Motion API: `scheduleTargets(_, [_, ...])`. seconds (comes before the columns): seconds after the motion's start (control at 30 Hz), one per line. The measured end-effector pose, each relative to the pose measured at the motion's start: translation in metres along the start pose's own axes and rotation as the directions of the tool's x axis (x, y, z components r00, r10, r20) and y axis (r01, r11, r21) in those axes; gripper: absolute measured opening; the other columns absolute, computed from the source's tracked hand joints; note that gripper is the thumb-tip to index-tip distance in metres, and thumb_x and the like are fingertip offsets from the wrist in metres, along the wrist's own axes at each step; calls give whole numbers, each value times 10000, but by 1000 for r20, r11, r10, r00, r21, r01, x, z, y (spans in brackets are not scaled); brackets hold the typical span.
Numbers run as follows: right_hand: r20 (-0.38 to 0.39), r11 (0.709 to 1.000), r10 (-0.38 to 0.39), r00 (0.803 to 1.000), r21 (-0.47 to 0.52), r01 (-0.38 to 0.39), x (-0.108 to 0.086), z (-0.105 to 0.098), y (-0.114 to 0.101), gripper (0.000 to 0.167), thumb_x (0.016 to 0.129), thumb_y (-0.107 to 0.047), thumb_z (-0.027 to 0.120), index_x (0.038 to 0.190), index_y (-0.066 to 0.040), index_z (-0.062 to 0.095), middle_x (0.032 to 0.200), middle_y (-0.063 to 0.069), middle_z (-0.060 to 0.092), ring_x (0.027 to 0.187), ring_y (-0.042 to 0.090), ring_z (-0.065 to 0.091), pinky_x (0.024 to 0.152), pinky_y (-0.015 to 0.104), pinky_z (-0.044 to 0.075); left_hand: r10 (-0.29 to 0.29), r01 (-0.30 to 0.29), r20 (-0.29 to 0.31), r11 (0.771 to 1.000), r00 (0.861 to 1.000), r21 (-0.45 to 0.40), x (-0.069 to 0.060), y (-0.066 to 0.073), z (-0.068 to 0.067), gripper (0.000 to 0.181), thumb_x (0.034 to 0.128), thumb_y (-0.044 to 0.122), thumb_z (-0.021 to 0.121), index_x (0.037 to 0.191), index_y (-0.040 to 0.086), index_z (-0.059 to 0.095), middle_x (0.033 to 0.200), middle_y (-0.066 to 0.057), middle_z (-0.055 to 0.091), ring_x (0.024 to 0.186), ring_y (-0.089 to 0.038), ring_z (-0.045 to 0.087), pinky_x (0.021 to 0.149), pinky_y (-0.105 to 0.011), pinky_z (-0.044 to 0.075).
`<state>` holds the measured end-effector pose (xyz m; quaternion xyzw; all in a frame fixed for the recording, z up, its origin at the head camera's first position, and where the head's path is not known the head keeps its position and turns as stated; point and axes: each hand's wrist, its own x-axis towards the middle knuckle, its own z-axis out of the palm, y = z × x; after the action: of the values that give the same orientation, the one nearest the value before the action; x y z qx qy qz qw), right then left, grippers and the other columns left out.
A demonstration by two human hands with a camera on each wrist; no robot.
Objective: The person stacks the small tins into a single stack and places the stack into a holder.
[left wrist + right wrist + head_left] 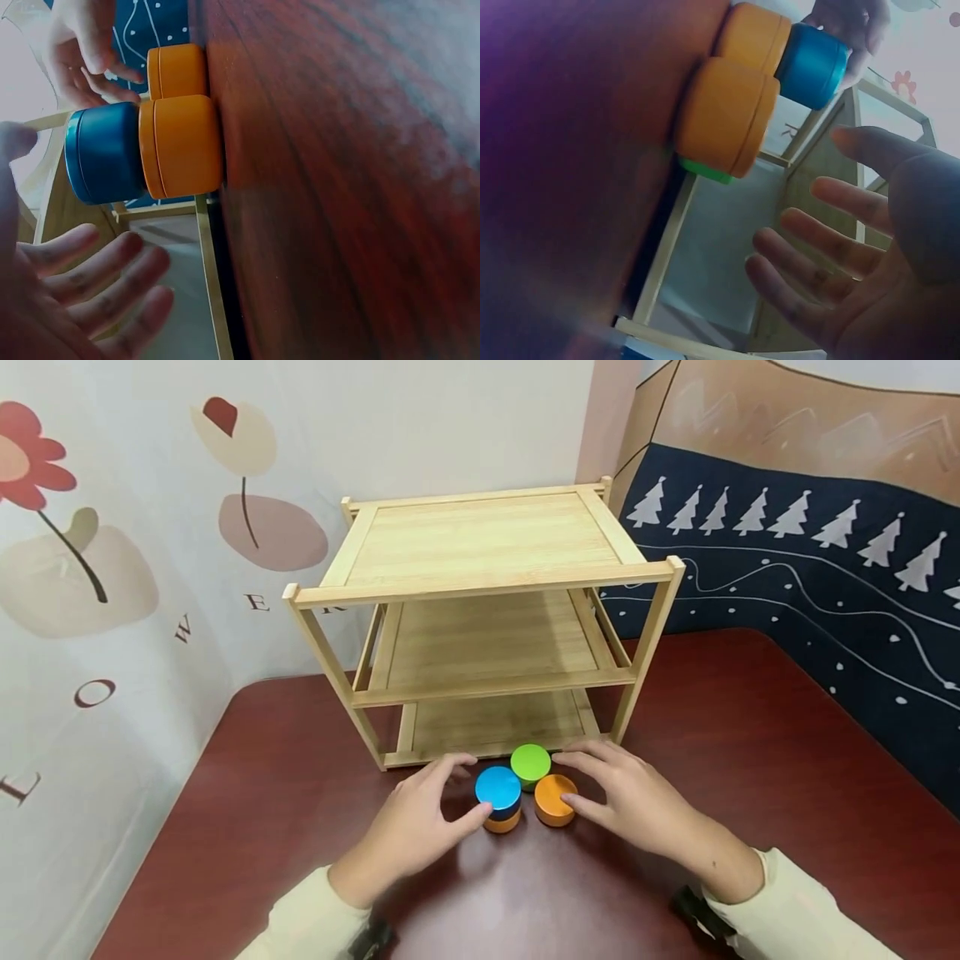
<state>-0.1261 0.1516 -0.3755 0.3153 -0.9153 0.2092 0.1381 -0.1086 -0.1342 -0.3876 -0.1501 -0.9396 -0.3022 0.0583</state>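
Currently four round lidded tins stand in a close group on the tabletop [491,914], just in front of the lowest rail of a pale wooden rack [487,531]; lids are on, so contents are hidden; blue tin [498,787] sits upright on the lower orange tin [502,824]; green tin [530,762] is just behind, towards the rack; second orange tin [551,797] stands singly on the right of the stack, a narrow gap between them; left hand [416,818] is beside the stack, thumb and fingers wide apart, with clear space between them and the tins in the left wrist view; right hand [637,793] is near the second orange tin and the green tin, its fingers likewise spread wide and holding nothing, thumb apart from the orange side in the right wrist view; rack has three tiers, bare wood panels on each; surface is dark red-brown with wood grain and a pale sheen near the person; behind it, left, a white wall covering [150,568] bears flowers and letters; right, a navy panel [750,577] shows white fir trees, wavy lines and dots; sleeves [311,918] are pale.
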Motion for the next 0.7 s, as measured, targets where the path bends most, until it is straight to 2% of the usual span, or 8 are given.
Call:
scheduleTargets(0.13, [40, 1000, -7, 999, 15, 6, 1, 3, 1, 454, 822, -243, 830, 1240, -132, 693, 1226, 21, 662, 1135, 203, 646, 930, 411, 557, 10, -10, 42, 1000, 999, -1, 2, -2, 2, 583, 796, 478, 805, 1284, 249, 584, 1078, 98, 704, 996, -85, 681, 888, -365, 541])
scheduleTargets(0.4, [97, 999, -4, 995, 34, 1, 0, 7, 1, 417, 831, -218, 821, 1218, -127, 699, 1234, 25, 673, 1153, 212, 648, 948, 398, 552, 56, -57, 110, 998, 992, 6, 4, -6, 6, 432, 809, 368, 824, 1157, 179, 651, 970, 50, 742, 913, -90, 702, 838, -322, 562])
scheduleTargets(0.53, [141, 999, -2, 990, 39, -4, 0, 7, 1, 420, 846, -212, 807, 1239, -128, 686, 1261, 38, 662, 1164, 218, 643, 954, 409, 548, 50, -56, 151, 998, 987, 39, 4, -8, 7, 359, 839, 370, 798, 1111, 171, 675, 970, 46, 755, 910, -100, 713, 819, -333, 569])
scheduleTargets(0.7, [175, 999, -12, 984, 51, 3, -1, 9, 2, 410, 850, -209, 805, 1232, -118, 688, 1271, 51, 651, 1162, 219, 643, 951, 401, 550, 42, -53, 167, 997, 985, 59, 4, -9, 8, 330, 859, 371, 776, 1102, 168, 681, 1000, 35, 774, 951, -140, 732, 848, -394, 568])
